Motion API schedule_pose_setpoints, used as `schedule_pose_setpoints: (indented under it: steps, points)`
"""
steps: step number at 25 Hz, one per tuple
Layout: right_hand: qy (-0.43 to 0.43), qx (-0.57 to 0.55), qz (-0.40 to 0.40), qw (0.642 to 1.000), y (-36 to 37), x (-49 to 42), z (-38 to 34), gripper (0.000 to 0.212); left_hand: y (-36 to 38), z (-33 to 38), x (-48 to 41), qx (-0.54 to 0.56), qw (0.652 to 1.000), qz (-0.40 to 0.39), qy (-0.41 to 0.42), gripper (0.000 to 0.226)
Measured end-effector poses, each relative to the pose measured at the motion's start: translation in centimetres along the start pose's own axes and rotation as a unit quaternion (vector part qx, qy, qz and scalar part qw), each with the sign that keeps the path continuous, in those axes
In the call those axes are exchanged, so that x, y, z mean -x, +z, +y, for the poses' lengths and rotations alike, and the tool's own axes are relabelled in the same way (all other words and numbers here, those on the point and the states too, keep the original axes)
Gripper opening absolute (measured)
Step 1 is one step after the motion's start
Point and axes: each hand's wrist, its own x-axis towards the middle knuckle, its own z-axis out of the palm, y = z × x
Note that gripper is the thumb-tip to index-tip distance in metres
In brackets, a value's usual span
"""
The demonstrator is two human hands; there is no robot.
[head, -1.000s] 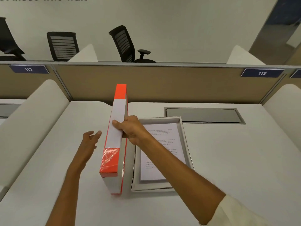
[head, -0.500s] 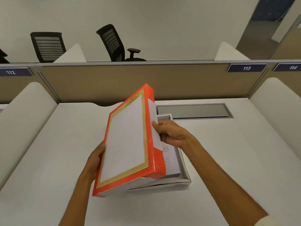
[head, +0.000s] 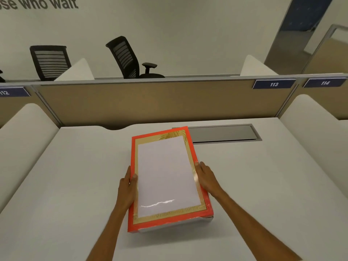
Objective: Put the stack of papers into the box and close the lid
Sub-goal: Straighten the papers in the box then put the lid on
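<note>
The orange lid (head: 165, 176), with a gold border and a white panel, lies flat over the box in the middle of the white desk. Only a grey strip of the box (head: 205, 220) shows under the lid's near right corner. The papers are hidden beneath the lid. My left hand (head: 127, 187) grips the lid's left edge, thumb on top. My right hand (head: 205, 176) presses against the lid's right edge, fingers along its side.
A grey cable hatch (head: 224, 133) is set into the desk just behind the box. A tan partition (head: 150, 102) closes the back, with white curved dividers (head: 24, 132) at both sides. Two black office chairs (head: 128, 57) stand beyond the partition.
The lid stood on edge beside the open box, then tilted over in both hands, and now lies flat on the box, covering the papers.
</note>
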Motion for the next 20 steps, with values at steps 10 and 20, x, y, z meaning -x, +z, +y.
schedule_pose_setpoints:
  steps: [10,20]
  points:
    - [0.031,0.012,0.039,0.999,0.7,-1.3,2.5,0.044,1.8,-0.3,-1.5,-0.047,0.999,0.019,0.004,0.072]
    - [0.028,0.019,0.028,0.999,0.9,-1.3,3.6,0.045,2.7,-0.9,-1.6,-0.113,0.993,0.031,-0.012,0.067]
